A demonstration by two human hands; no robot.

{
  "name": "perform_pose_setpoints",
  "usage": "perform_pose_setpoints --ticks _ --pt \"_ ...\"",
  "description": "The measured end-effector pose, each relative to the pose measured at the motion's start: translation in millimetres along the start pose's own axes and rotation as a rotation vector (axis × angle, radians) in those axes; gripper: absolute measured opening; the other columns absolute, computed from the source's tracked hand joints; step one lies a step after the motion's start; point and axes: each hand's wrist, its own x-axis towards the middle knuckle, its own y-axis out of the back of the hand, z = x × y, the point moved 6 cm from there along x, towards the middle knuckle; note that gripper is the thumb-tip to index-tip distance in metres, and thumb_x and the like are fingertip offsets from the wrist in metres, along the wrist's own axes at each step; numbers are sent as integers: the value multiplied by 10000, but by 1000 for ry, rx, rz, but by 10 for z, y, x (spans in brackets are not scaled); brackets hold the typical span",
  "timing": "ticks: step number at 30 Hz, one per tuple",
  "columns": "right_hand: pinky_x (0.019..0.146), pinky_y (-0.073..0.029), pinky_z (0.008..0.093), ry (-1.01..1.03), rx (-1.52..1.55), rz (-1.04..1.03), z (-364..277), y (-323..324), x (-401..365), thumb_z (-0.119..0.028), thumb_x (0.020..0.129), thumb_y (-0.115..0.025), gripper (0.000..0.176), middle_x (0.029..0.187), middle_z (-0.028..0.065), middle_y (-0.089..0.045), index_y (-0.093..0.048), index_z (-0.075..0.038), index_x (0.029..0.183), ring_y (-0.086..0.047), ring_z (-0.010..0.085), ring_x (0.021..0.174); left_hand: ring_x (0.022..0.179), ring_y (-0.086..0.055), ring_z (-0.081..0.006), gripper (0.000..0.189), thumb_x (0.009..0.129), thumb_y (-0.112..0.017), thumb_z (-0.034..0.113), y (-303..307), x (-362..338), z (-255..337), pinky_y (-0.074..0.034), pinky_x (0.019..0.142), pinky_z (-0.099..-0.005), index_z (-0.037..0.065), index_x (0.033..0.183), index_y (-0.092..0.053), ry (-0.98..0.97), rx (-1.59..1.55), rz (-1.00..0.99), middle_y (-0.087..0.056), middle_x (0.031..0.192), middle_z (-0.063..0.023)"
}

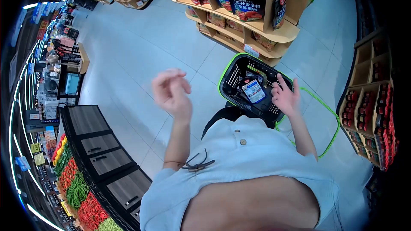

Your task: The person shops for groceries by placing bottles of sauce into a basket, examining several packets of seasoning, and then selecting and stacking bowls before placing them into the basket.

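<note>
My left hand (172,93) is raised over the floor, fingers curled in, with nothing seen in it. On the other side, my right hand (286,96) is held up with its fingers spread apart, holding nothing. It overlaps the right side of a black shopping basket (229,79) with a green rim. Inside lie a dark packet with a blue-and-white label (253,91) and a yellow-green striped pack (256,69). A long green handle (333,139) loops out from the basket to the right.
Ahead stands a wooden shelf (291,34) with black seasoning pouches (248,2). At left, a produce stand (107,154) carries red chilies (91,211) and green peppers (77,191). Another shelf (361,86) with red-packed goods is at right. Tiled floor (128,60) lies between.
</note>
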Motion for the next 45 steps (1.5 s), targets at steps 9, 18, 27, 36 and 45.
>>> perform_pose_setpoints --ticks 9,18,27,36,45 --pt "977 -384 439 -50 84 -15 888 -317 810 -463 955 -316 537 1101 155 -594 -496 -13 1187 -543 304 1068 1042 -556 -287 259 780 -601 38 -1866 -1122 -225 -417 912 -375 27 1036 -566 -47 -36 -822 -583 1097 -117" --pt "1040 -314 418 347 -187 123 284 -195 524 -513 948 -273 614 1360 112 -403 -307 -79 1381 -404 272 1237 1356 -191 -389 558 874 -401 422 -1760 -1315 -918 -110 1078 -542 102 1331 -436 -178 99 -1117 -305 1441 -159" --pt "1024 -323 406 110 -448 -53 665 -897 533 -433 974 -225 596 1385 172 -381 -288 -9 1388 -451 268 1207 1306 -321 -299 667 928 -291 516 -996 -1595 -2126 -295 1058 -389 50 1403 -251 1205 -389 -724 -335 1405 -173" --pt "1030 -240 517 741 -2397 -79 1313 -292 655 -315 822 -553 420 1213 84 -564 -579 -98 1180 -438 274 1205 1355 -244 -264 606 944 -271 504 -1375 -2288 -1676 -183 1102 -447 125 1416 -276 1817 -1372 -528 -281 1459 -114" --pt "1033 -89 591 508 -2441 294 646 256 448 -467 824 -482 569 1361 95 -422 -478 -153 1299 -291 295 1310 1328 -287 -258 678 914 -253 566 -1202 -2379 -1747 -243 1071 -468 140 1439 -199 1675 -1066 -349 -247 1477 -67"
